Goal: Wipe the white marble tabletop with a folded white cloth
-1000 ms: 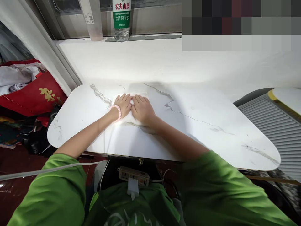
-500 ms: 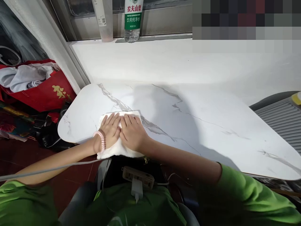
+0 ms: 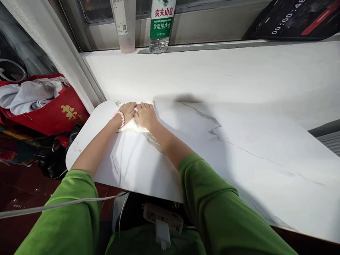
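Observation:
A white cloth (image 3: 131, 125) lies on the white marble-patterned table (image 3: 170, 184), close to its far edge at the left. My left hand (image 3: 128, 111), with a pink coiled band at the wrist, rests palm down on the cloth's left part. Beside it, my right hand (image 3: 145, 115) presses down on the right part. Both hands have their fingers laid over the cloth and pointing toward the wall, with thumbs close together. The cloth under the palms is hidden.
A water bottle (image 3: 161, 30), a translucent container (image 3: 126, 30) and a dark device (image 3: 294, 19) stand on the ledge. A red bag (image 3: 50, 115) with white fabric sits left of the table. A grey cable (image 3: 66, 204) and a power strip (image 3: 162, 215) are near my lap.
Both hands have pushed the cloth away from me, from the table's near edge to near its far edge. My arms have stretched forward, and the view has shifted slightly.

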Demonstrator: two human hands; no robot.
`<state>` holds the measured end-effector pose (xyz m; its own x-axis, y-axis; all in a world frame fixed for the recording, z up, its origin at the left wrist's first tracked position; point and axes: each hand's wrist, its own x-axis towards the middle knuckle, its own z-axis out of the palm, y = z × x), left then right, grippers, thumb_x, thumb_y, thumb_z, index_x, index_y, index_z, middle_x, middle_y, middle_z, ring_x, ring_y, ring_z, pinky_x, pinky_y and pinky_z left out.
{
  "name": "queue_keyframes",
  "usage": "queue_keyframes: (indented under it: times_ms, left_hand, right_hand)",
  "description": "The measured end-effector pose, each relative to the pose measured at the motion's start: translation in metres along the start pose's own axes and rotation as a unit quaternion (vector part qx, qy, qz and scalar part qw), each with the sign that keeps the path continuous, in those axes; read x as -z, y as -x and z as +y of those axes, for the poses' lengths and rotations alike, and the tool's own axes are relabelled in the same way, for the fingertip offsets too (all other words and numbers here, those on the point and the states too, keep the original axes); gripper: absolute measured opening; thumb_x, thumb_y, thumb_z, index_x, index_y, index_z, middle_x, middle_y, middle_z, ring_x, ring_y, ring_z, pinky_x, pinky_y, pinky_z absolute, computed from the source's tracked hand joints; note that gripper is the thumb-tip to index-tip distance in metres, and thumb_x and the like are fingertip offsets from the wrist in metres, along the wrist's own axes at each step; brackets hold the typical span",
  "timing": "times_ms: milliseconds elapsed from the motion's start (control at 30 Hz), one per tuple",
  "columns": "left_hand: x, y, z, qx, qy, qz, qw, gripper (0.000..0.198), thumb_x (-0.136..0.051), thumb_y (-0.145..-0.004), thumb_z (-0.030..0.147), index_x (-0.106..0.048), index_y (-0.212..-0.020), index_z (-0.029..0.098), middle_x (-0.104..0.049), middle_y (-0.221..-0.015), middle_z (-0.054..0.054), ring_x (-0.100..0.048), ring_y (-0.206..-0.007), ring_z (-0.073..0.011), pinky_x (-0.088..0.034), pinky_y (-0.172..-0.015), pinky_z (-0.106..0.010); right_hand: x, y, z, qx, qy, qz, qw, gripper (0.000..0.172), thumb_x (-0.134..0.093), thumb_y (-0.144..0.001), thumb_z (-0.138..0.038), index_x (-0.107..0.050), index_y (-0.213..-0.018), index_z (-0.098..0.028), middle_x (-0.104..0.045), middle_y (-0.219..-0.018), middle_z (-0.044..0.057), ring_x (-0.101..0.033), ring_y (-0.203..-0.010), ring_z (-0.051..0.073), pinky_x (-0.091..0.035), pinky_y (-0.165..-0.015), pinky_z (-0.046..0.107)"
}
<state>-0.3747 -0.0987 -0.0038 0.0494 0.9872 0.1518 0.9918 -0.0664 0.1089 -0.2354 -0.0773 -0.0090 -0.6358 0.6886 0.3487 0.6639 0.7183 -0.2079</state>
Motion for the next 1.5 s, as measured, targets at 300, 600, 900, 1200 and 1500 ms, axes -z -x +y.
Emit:
queue_keyframes:
  times_ms: [300, 600, 900, 1200, 1500]
  left_hand:
    - [0.003, 0.012, 0.006, 0.044, -0.010, -0.025, 0.999, 0.051, -0.030, -0.094, 0.019, -0.043, -0.144, 0.012, -0.039, -0.155, -0.009, -0.031, -0.145, -0.0229, -0.022, -0.120, -0.040]
    - [0.024, 0.138, 0.020, 0.031, -0.012, -0.022, 0.999, 0.053, -0.025, -0.097, 0.025, -0.039, -0.146, 0.013, -0.037, -0.156, -0.008, -0.027, -0.147, -0.0208, -0.018, -0.122, -0.042]
    - [0.053, 0.261, -0.017, 0.043, -0.002, -0.005, 0.999, 0.057, -0.020, -0.096, 0.033, -0.037, -0.147, 0.015, -0.039, -0.155, -0.009, -0.030, -0.146, -0.0229, -0.021, -0.121, -0.046]
    - [0.058, 0.216, -0.052, 0.090, 0.009, -0.023, 0.996, 0.056, -0.026, -0.091, 0.029, -0.043, -0.143, 0.020, -0.045, -0.151, -0.006, -0.035, -0.143, -0.0192, -0.024, -0.120, -0.039]
    - [0.032, 0.064, -0.072, 0.066, 0.003, -0.020, 0.998, 0.048, -0.034, -0.092, 0.019, -0.047, -0.137, 0.008, -0.050, -0.145, -0.012, -0.044, -0.135, -0.0220, -0.028, -0.117, -0.032]
  right_hand:
    - [0.000, 0.001, 0.001, 0.015, 0.005, -0.009, 1.000, 0.043, -0.034, -0.095, -0.018, -0.055, -0.128, 0.000, -0.056, -0.136, 0.022, -0.046, -0.129, 0.030, -0.027, -0.108, 0.041]
    - [0.022, 0.082, -0.073, 0.053, -0.003, -0.037, 0.998, 0.056, -0.036, -0.095, -0.026, -0.044, -0.138, 0.009, -0.046, -0.144, 0.030, -0.040, -0.135, 0.038, -0.026, -0.111, 0.051]
    - [0.036, 0.121, -0.175, 0.105, -0.010, -0.072, 0.992, 0.063, -0.041, -0.091, -0.040, -0.049, -0.141, -0.003, -0.050, -0.145, 0.020, -0.043, -0.136, 0.037, -0.030, -0.114, 0.051]
    - [0.010, 0.070, -0.177, 0.062, -0.102, -0.063, 0.991, 0.060, -0.042, -0.091, -0.030, -0.046, -0.136, 0.010, -0.045, -0.143, 0.033, -0.039, -0.137, 0.042, -0.024, -0.113, 0.054]
    - [-0.032, -0.027, -0.096, 0.000, -0.078, -0.009, 0.997, 0.048, -0.037, -0.092, -0.020, -0.052, -0.131, 0.004, -0.052, -0.138, 0.028, -0.043, -0.133, 0.035, -0.026, -0.110, 0.053]
